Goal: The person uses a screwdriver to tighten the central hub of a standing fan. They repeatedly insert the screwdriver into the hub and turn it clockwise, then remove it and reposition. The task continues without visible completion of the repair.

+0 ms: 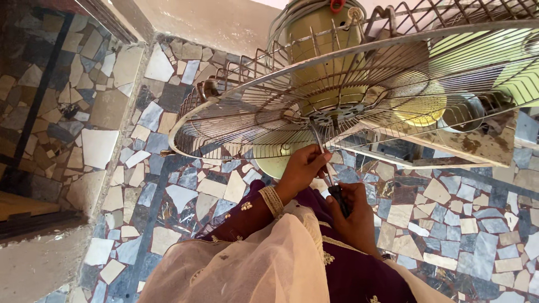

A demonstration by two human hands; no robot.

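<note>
A pedestal fan lies tilted in front of me, its wire guard (236,115) facing my way and its yellow-green motor housing (320,39) behind. My left hand (303,168) pinches the thin metal shaft of a screwdriver (323,151) just under the guard. My right hand (353,210) grips the screwdriver's black handle lower down. The tip reaches up to the hub (331,115) at the middle of the guard. Pale yellow-green blades (418,104) show through the wires. Dark purple sleeves and a cream scarf (247,264) cover my arms.
The floor (449,224) is a mosaic of broken stone pieces in grey, white and brown. A raised ledge (106,163) runs along the left, with a dark doorway and a wooden step (22,205) beyond it. A plain wall (213,22) stands behind the fan.
</note>
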